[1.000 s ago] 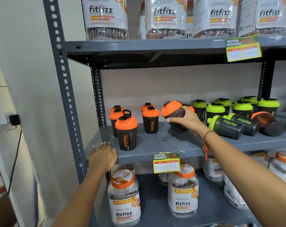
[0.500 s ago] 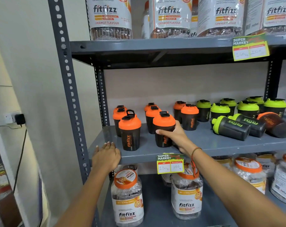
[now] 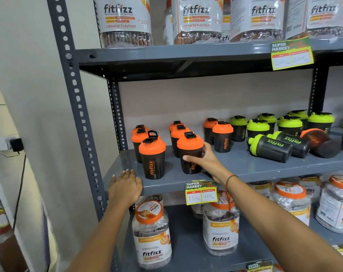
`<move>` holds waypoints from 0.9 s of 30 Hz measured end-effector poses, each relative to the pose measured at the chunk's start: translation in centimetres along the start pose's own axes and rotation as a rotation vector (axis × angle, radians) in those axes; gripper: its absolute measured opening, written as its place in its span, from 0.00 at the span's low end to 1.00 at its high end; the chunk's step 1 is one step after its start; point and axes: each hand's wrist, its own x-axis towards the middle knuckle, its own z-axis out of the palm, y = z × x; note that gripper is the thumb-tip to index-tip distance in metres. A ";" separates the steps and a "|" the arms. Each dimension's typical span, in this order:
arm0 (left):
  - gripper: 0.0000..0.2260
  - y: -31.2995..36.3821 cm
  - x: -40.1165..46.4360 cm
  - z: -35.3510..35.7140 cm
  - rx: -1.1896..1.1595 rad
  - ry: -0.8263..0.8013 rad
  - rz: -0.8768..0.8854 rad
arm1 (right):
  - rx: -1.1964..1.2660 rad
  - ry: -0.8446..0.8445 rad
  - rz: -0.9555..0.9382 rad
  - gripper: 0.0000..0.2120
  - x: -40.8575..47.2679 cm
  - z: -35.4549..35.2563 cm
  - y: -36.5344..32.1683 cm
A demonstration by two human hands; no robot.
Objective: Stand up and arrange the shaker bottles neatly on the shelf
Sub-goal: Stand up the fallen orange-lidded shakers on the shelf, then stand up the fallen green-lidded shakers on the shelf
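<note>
Gripping an upright orange-lidded shaker bottle [image 3: 190, 154] near the front edge of the middle shelf [image 3: 245, 167], the right hand [image 3: 203, 160] has fingers and thumb wrapped round its dark body; a second ago this same bottle was tilted in mid-air further back, and half a second ago it had already been set down here, so one more bottle has joined the standing orange rows. The left hand [image 3: 125, 186] lies flat and spread, empty, on the shelf's front left corner, as it did before. Beside the held bottle stands another orange-lidded bottle [image 3: 152, 156] with its cap flipped open, "fitfizz" running up its side in orange. Toward the right end of the shelf two green-lidded bottles [image 3: 270, 147] and one brown-orange bottle [image 3: 319, 143] lie on their sides, so the job is, I judge, partly done and those three come next. The price tag [image 3: 201, 193] on the shelf edge reads "SUPER MARKET", "150 Rs" and "100 Rs". The jars [image 3: 125, 20] above read "fitfizz" and "ORANGE FLAVOUR".
</note>
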 end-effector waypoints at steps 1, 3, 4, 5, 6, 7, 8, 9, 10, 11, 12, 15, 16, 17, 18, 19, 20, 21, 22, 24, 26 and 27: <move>0.25 0.0 0.0 0.1 -0.001 0.012 0.000 | -0.003 -0.002 0.004 0.46 -0.2 -0.3 -0.1; 0.25 -0.1 0.0 0.4 -0.009 0.068 -0.006 | -0.013 -0.006 0.017 0.48 -0.7 -1.1 -0.2; 0.25 -0.1 0.0 0.6 -0.020 0.103 -0.010 | -0.025 -0.007 0.028 0.49 -0.9 -1.6 -0.2; 0.26 -0.2 0.0 0.8 -0.037 0.139 -0.016 | -0.043 -0.006 0.038 0.49 -1.2 -2.0 -0.3; 0.26 -0.1 -0.1 0.9 -0.080 0.181 -0.021 | -0.060 -0.004 0.042 0.47 -1.5 -2.5 -0.4; 0.26 0.0 -0.1 1.1 -0.152 0.235 -0.030 | -0.070 0.005 0.038 0.44 -1.8 -3.0 -0.4; 0.26 0.3 -0.3 1.1 -0.267 0.300 -0.052 | -0.075 0.024 0.025 0.40 -2.1 -3.6 -0.5; 0.26 0.8 -0.6 0.9 -0.404 0.368 -0.081 | -0.077 0.054 0.007 0.34 -2.3 -4.1 -0.6; 0.27 1.6 -1.0 0.7 -0.533 0.439 -0.095 | -0.090 0.089 -0.016 0.30 -2.5 -4.7 -0.7; 0.27 2.7 -1.5 0.3 -0.627 0.516 -0.080 | -0.119 0.130 -0.045 0.26 -2.5 -5.3 -0.8; 0.27 4.2 -2.0 0.0 -0.676 0.594 -0.035 | -0.160 0.177 -0.078 0.24 -2.5 -5.9 -0.9; 0.26 9.8 -3.5 -1.1 -0.736 0.731 0.192 | -0.263 0.285 -0.212 0.17 -1.9 -8.0 -1.8; 0.26 11.9 -4.0 -1.4 -0.739 0.742 0.279 | -0.301 0.302 -0.258 0.14 -1.6 -8.8 -2.3; 0.26 14.0 -4.5 -1.6 -0.728 0.741 0.363 | -0.351 0.307 -0.301 0.12 -1.3 -9.7 -2.9; 0.26 16.0 -4.8 -1.5 -0.704 0.730 0.440 | -0.411 0.307 -0.340 0.11 -1.1 -10.8 -3.5; 0.26 18.1 -5.0 -1.4 -0.673 0.707 0.509 | -0.470 0.305 -0.368 0.09 -0.8 -12.0 -4.0; 0.26 20.1 -5.0 -1.1 -0.641 0.677 0.559 | -0.527 0.297 -0.390 0.09 -0.5 -13.4 -4.4; 0.26 21.9 -4.8 -0.6 -0.610 0.642 0.584 | -0.585 0.288 -0.403 0.10 -0.1 -14.8 -4.6; 0.26 23.7 -4.4 0.1 -0.577 0.605 0.588 | -0.647 0.276 -0.405 0.12 0.3 -16.4 -4.6; 0.27 26.8 -3.3 1.4 -0.491 0.511 0.546 | -0.757 0.250 -0.377 0.15 0.9 -19.5 -4.6; 0.28 29.1 -1.6 2.6 -0.379 0.350 0.469 | -0.793 0.235 -0.305 0.19 1.5 -22.4 -4.4; 0.28 29.9 -0.7 2.9 -0.337 0.239 0.415 | -0.795 0.231 -0.265 0.20 1.8 -23.8 -4.2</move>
